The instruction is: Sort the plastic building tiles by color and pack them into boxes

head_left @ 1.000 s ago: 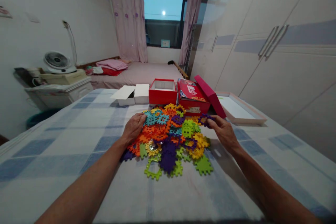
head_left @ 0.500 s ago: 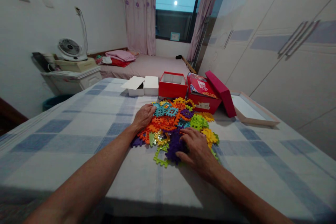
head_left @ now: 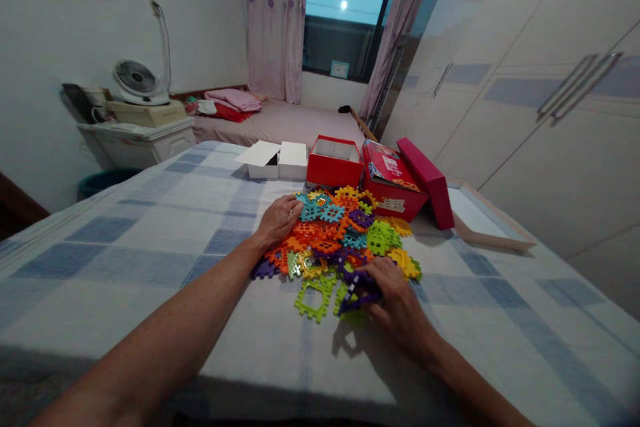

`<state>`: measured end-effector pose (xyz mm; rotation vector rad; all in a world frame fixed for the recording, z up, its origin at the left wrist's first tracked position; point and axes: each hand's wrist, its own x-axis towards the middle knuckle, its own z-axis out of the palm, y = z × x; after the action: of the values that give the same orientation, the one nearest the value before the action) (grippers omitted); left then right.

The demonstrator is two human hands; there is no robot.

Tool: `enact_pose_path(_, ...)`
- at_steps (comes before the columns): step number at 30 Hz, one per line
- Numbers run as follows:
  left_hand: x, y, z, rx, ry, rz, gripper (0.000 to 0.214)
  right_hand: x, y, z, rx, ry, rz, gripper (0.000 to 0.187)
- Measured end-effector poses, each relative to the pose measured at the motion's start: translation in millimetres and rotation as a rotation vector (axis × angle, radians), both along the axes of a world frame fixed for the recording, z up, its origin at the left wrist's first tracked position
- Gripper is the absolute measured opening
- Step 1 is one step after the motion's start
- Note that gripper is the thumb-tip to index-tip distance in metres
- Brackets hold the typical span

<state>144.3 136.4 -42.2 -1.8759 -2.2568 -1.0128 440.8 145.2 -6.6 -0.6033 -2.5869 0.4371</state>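
Note:
A heap of coloured plastic interlocking tiles [head_left: 340, 233] lies on a blue-and-white checked tablecloth [head_left: 150, 233]. My left hand [head_left: 278, 219] rests with curled fingers on the pile's left edge, over orange and teal tiles. At the pile's near edge, my right hand [head_left: 393, 297] is closed on a purple tile [head_left: 356, 295], lifted and tilted off the cloth. A lime-green frame tile [head_left: 314, 297] lies just left of it.
Behind the pile stand an open red box [head_left: 334, 163], a red lidded box [head_left: 395, 180] with a leaning lid [head_left: 425, 180], a white box [head_left: 275, 160] and a flat tray [head_left: 487, 213]. A fan [head_left: 134, 80], a bed and wardrobe doors lie beyond.
My right hand moved from the pile's far right to its near edge, pressed onto the purple tiles, then closed on one and lifted it. The left hand stayed on the pile.

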Motion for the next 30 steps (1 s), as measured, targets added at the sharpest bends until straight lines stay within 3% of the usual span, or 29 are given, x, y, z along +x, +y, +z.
enact_pose_path(3, -0.5, 0.4, -1.1, -0.003, 0.007, 0.003, 0.044, 1.9, 10.3, 6.6, -0.006, 0.058, -0.053, 0.019)
enact_pose_path(7, -1.7, 1.2, -3.0, -0.004, 0.016, 0.009, 0.044, -4.8, 20.7, -0.7, 0.07, -0.006, -0.123, 0.03)
enact_pose_path(14, -2.1, 1.6, -4.3, -0.006, 0.028, 0.001, 0.045, -12.0, 13.8, 0.0, 0.089, -0.026, -0.145, 0.024)
enact_pose_path(20, -1.6, 1.0, -2.7, -0.027, 0.026, 0.015, 0.047, -6.2, 7.0, 5.3, -0.127, 0.19, -0.06, 0.018)
enact_pose_path(26, -2.5, 1.0, -3.8, -0.022, 0.031, 0.0, 0.051, 17.2, 28.4, 6.8, -0.62, 0.471, -0.323, 0.025)
enact_pose_path(30, -9.7, 3.2, -10.9, -0.004, 0.021, -0.023, 0.056, 67.6, 72.2, 0.6, -0.64, 0.634, -0.526, 0.03)
